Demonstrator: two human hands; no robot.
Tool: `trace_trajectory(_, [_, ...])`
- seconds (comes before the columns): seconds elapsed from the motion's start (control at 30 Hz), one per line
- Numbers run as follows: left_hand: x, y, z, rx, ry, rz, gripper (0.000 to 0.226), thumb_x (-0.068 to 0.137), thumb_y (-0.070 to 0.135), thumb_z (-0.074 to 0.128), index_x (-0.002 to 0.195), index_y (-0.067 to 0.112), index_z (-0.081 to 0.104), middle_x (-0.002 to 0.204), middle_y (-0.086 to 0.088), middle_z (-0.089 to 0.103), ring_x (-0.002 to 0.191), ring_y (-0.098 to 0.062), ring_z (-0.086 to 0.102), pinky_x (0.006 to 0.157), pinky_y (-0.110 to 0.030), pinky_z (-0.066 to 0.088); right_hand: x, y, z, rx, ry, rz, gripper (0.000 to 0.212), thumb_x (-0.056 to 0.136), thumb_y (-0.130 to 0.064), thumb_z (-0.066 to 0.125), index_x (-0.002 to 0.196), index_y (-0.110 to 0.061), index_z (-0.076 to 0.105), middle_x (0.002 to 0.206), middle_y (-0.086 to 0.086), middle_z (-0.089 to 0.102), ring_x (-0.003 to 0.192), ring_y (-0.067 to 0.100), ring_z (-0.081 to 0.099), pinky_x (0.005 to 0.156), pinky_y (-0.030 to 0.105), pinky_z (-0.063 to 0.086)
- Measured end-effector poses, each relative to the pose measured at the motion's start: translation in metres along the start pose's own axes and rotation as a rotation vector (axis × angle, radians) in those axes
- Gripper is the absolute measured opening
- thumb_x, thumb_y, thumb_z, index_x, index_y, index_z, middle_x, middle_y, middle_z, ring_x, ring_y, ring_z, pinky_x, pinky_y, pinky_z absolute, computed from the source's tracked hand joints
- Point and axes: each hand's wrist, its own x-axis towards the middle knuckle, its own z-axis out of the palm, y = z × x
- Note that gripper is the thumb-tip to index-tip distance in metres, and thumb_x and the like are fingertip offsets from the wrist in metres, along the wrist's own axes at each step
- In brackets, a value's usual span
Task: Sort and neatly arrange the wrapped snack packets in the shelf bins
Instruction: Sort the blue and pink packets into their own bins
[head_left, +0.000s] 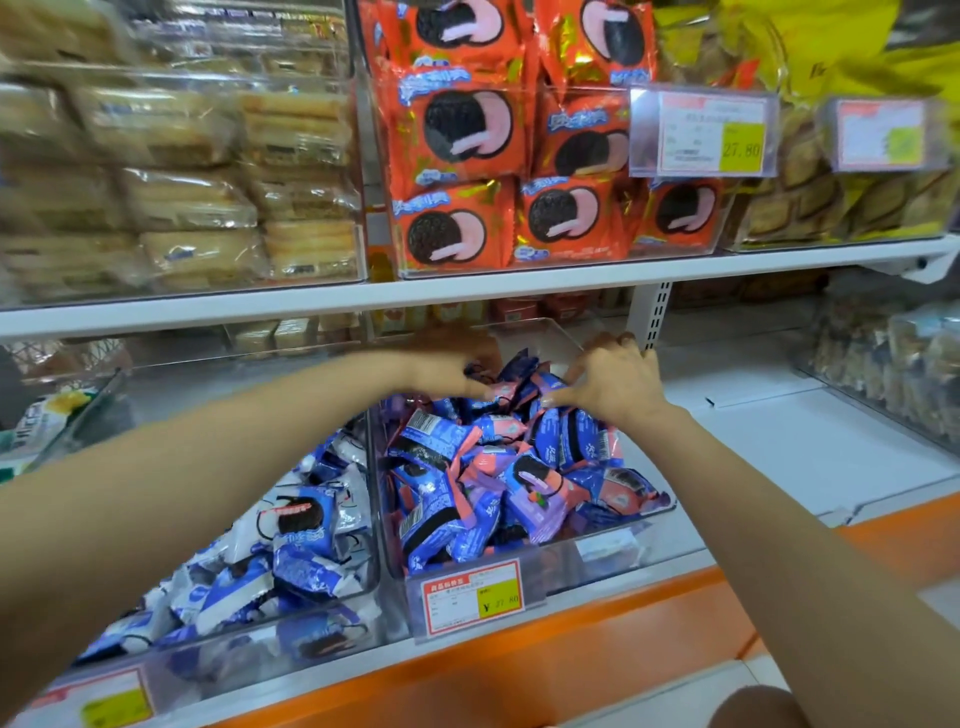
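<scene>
A clear bin (613, 558) on the lower shelf holds a jumbled heap of blue and pink cookie packets (498, 467). Both hands reach to the back of that heap. My left hand (452, 366) has its fingers curled over packets at the top of the pile. My right hand (610, 382) pinches a packet (545, 384) with thumb and fingertips. To the left, a second clear bin (371, 530) holds blue and white cookie packets (291, 545), also in disorder.
Above, clear bins hold orange cookie packets (467, 140), pale cake slices (171, 171) and yellow-wrapped biscuits (841, 197). Price tags (472, 595) hang on the bin fronts. White shelf surface (810, 431) lies right of the bin, with another snack bin (893, 364) at far right.
</scene>
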Motion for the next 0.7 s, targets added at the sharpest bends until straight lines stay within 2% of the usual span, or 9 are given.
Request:
trace_trajectory(0.07, [0.010,0.006,0.013,0.172,-0.090,0.047,0.053,0.089,0.036,0.060,0.136,0.019,0.043,0.139,-0.005,0.044,0.129,-0.024,0.037,0.109,-0.035,0.025,0.000,-0.001,0.003,-0.017,0.033,0.008,0.049,0.079,-0.062,0.059,0.101,-0.021,0.072,0.123,0.007,0.056,0.123,0.029,0.037,0.102,0.042,0.029])
trace_trajectory(0.13, [0.015,0.005,0.019,0.287,-0.179,0.012,0.056,0.090,0.041,0.056,0.141,0.029,0.037,0.144,0.002,0.039,0.135,-0.021,0.029,0.112,-0.042,0.010,0.000,0.001,0.006,-0.019,0.074,0.006,0.042,0.084,-0.055,0.057,0.101,-0.020,0.071,0.121,0.008,0.057,0.122,0.029,0.038,0.100,0.041,0.030])
trace_trajectory(0.3, [0.017,-0.003,0.011,0.372,-0.228,0.014,0.046,0.090,0.046,0.053,0.134,0.035,0.045,0.134,0.007,0.051,0.125,-0.016,0.041,0.107,-0.038,0.014,-0.002,0.008,0.001,0.117,0.240,0.044,0.027,0.084,-0.037,0.059,0.088,-0.012,0.070,0.104,0.012,0.064,0.110,0.032,0.048,0.089,0.036,0.034])
trace_trajectory(0.37, [0.014,-0.005,0.007,0.294,-0.246,0.008,0.042,0.090,0.042,0.055,0.131,0.033,0.050,0.133,0.009,0.052,0.124,-0.015,0.042,0.107,-0.034,0.015,-0.004,0.012,-0.005,0.288,0.335,0.024,0.024,0.082,-0.030,0.061,0.085,-0.009,0.071,0.093,0.014,0.068,0.100,0.035,0.055,0.085,0.036,0.040])
trace_trajectory(0.43, [0.011,-0.010,0.005,0.168,-0.281,0.018,0.039,0.090,0.035,0.058,0.129,0.028,0.054,0.134,0.006,0.052,0.124,-0.016,0.045,0.103,-0.027,0.024,-0.009,0.017,-0.012,0.550,0.363,-0.061,0.019,0.082,-0.024,0.065,0.090,-0.009,0.074,0.091,0.011,0.071,0.092,0.031,0.061,0.081,0.037,0.048])
trace_trajectory(0.5, [0.008,-0.016,0.006,0.069,-0.303,0.021,0.037,0.090,0.028,0.061,0.126,0.021,0.057,0.133,0.000,0.053,0.121,-0.019,0.048,0.100,-0.026,0.033,-0.018,0.019,-0.020,0.735,0.268,-0.145,0.019,0.083,-0.018,0.069,0.099,-0.010,0.073,0.093,0.002,0.069,0.086,0.018,0.061,0.078,0.028,0.047])
trace_trajectory(0.57, [0.006,-0.018,0.009,0.000,-0.296,0.008,0.035,0.089,0.022,0.063,0.123,0.017,0.059,0.133,-0.002,0.053,0.120,-0.019,0.048,0.100,-0.026,0.035,-0.026,0.019,-0.022,0.713,0.125,-0.258,0.020,0.080,-0.013,0.072,0.100,-0.013,0.073,0.092,-0.001,0.066,0.083,0.013,0.057,0.071,0.019,0.043])
trace_trajectory(0.63, [0.005,-0.018,0.011,-0.048,-0.270,-0.004,0.033,0.089,0.020,0.062,0.122,0.015,0.060,0.131,-0.001,0.054,0.118,-0.018,0.049,0.095,-0.022,0.035,-0.031,0.017,-0.020,0.545,-0.055,-0.386,0.023,0.076,-0.013,0.077,0.098,-0.019,0.074,0.095,-0.002,0.063,0.087,0.016,0.057,0.076,0.025,0.044])
trace_trajectory(0.7, [0.006,-0.017,0.012,-0.059,-0.224,-0.018,0.031,0.090,0.020,0.061,0.121,0.016,0.060,0.120,0.000,0.059,0.108,-0.015,0.052,0.085,-0.017,0.038,-0.033,0.016,-0.018,0.395,-0.195,-0.447,0.027,0.073,-0.016,0.079,0.099,-0.024,0.073,0.104,-0.001,0.062,0.096,0.016,0.054,0.086,0.032,0.042])
